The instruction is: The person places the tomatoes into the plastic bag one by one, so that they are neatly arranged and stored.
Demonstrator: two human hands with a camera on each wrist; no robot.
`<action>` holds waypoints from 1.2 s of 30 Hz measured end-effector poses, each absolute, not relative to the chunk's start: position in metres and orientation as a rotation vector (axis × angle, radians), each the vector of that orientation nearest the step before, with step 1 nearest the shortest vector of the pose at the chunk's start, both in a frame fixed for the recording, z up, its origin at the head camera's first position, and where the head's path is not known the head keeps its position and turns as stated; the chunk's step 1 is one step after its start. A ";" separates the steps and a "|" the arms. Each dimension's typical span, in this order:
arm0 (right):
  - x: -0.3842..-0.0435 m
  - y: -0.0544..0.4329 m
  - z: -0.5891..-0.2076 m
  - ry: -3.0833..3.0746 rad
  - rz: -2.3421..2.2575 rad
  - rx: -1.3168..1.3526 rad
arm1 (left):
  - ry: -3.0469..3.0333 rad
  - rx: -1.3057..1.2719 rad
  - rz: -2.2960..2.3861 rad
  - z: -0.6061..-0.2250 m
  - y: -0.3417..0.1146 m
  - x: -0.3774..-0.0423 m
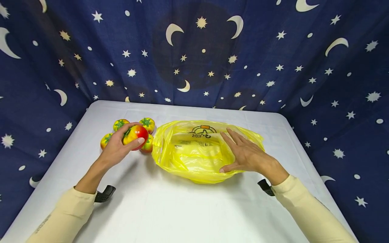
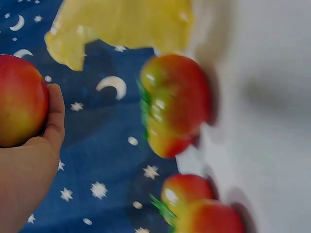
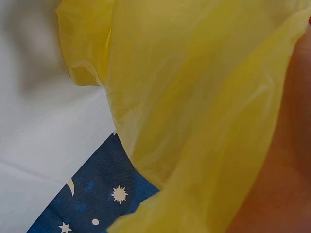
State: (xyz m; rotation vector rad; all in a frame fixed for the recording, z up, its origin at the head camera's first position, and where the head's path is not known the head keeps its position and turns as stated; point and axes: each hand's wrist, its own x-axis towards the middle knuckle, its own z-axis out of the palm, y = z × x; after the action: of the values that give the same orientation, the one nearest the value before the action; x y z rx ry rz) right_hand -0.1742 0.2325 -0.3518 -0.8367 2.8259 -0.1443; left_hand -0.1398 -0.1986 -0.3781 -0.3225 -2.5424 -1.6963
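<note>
In the head view my left hand grips a red and yellow tomato, raised above the table's left part. The left wrist view also shows this tomato against the palm and fingers. Several similar tomatoes with green leafy tops, such as this one, sit around and below that hand. To their right a yellow plastic bag lies with its mouth spread wide. My right hand, its fingers straight and spread, is at the right side of the mouth. Yellow film partly covers that hand in the right wrist view.
A white cloth covers the table. Behind it and at both sides hangs a dark blue curtain with moons and stars. Black straps with camera mounts are on both wrists.
</note>
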 end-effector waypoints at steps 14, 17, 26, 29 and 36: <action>-0.173 0.234 -0.351 2.826 -0.144 -0.829 | -2.445 -0.549 -1.879 -0.353 -0.149 -0.153; -0.173 0.235 -0.351 2.826 -0.145 -0.824 | -2.468 -0.582 -1.894 -0.349 -0.137 -0.155; -0.173 0.234 -0.350 2.829 -0.144 -0.828 | -2.469 -0.778 -1.932 -0.348 -0.104 -0.162; -0.173 0.233 -0.350 2.825 -0.147 -0.815 | -2.504 -0.836 -1.895 -0.350 -0.094 -0.164; -0.174 0.232 -0.351 2.819 -0.145 -0.781 | -2.619 -0.974 -1.703 -0.354 -0.070 -0.168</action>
State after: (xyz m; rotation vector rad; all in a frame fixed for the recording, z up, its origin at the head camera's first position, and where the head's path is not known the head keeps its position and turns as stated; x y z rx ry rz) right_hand -0.1745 0.2320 -0.3505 -0.7810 2.8194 -0.1453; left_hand -0.1684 -0.0697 -0.3536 -0.9741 -2.6189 -1.7030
